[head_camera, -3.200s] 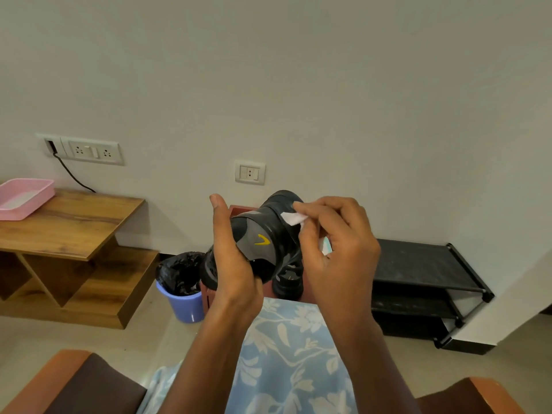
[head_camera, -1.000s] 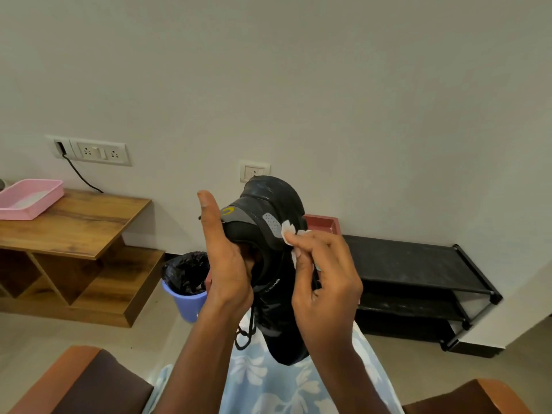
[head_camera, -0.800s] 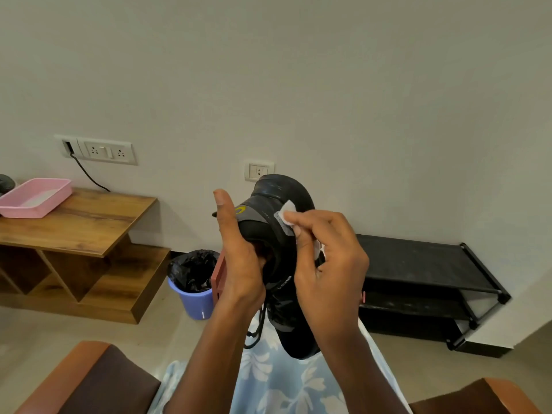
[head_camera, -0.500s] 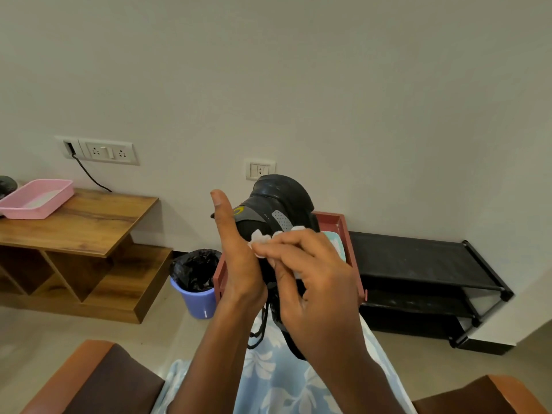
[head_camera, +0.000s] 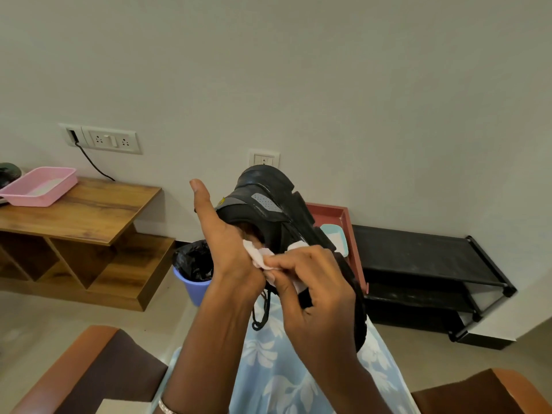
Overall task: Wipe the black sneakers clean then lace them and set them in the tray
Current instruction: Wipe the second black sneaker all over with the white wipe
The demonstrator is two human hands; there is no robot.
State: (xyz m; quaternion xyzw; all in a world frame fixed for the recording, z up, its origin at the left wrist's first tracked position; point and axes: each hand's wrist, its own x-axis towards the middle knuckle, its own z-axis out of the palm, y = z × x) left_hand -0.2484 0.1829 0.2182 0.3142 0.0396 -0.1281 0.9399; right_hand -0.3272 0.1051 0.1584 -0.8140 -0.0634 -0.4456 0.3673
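Presently wiping: the black rubber-soled sneaker (head_camera: 268, 192) is held up over the lap, heel uppermost.

The left hand (head_camera: 227, 249) grips it with fingers tucked inside the opening and thumb upright, likely to steady the collar for the right hand (head_camera: 316, 291), which pinches a crumpled white wipe (head_camera: 261, 259) against that edge. A loose black lace (head_camera: 260, 318) dangles below. Behind lies the dark red rectangular tray (head_camera: 331, 213), partly hidden by the raised shoe, between a lined blue plastic bin (head_camera: 194, 282) and a low black shoe rack (head_camera: 418, 249).

Grey wall (head_camera: 298, 70), wooden bench (head_camera: 74, 210) (black rack (head_camera: 418, 258))
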